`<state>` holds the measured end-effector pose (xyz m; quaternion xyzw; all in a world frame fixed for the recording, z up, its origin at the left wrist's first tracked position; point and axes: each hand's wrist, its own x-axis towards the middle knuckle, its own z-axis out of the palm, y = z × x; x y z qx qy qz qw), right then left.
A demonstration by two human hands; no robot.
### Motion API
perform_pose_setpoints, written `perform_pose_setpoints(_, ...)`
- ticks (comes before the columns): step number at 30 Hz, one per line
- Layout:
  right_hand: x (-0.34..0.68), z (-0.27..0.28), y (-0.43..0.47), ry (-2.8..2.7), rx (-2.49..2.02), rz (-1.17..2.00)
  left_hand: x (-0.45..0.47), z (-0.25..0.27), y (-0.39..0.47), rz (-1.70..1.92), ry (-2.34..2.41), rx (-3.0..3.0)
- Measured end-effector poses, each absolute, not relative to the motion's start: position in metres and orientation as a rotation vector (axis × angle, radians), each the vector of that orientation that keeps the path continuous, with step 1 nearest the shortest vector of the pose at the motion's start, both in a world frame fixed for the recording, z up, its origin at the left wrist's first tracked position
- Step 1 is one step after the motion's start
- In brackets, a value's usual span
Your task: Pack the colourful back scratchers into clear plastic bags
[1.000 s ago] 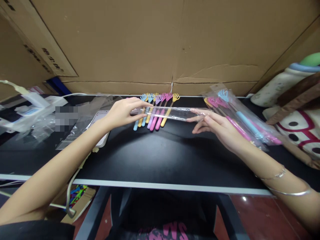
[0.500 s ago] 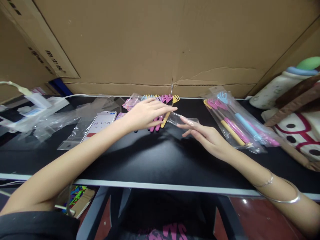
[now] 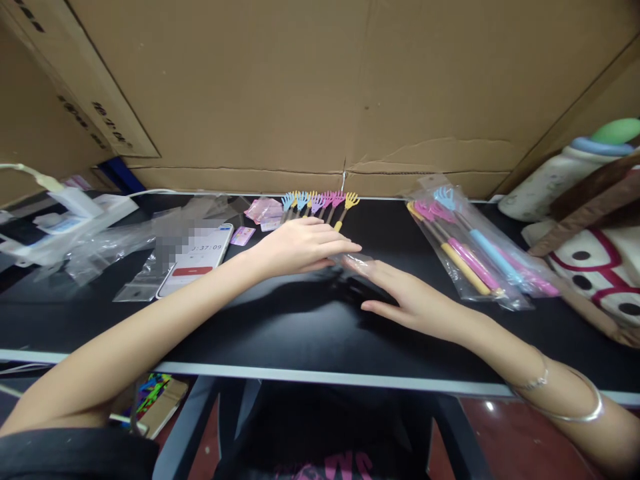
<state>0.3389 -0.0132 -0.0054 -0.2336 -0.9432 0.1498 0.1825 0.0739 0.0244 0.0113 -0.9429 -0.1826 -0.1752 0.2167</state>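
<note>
Fingers (image 3: 384,274) touch clear plastic (image 3: 358,263), with room before the table edge (image 3: 320,377).

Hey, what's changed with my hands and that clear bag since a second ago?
Your left hand moved right, your right hand left, both nearer you and now close together. The clear bag, stretched between them before, is mostly hidden; whether the left grip let go is unclear. The loose back scratchers and bagged ones stayed put.

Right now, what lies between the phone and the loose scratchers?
Small pink and purple cards lie between the phone and the loose scratchers, as the head view shows.
</note>
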Motion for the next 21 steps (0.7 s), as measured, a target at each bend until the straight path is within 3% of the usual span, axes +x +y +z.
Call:
perform_pose_setpoints(13, 0.35, 0.019, 0.015, -2.522, -0.941, 0.037, 0.067, 0.012, 0.022, -0.504, -0.52, -2.627)
perform_pose_setpoints(21, 0.316, 0.002, 0.059, -2.798, -0.94, -0.355, 0.065, 0.011, 0.02, -0.41, -0.587, -2.653)
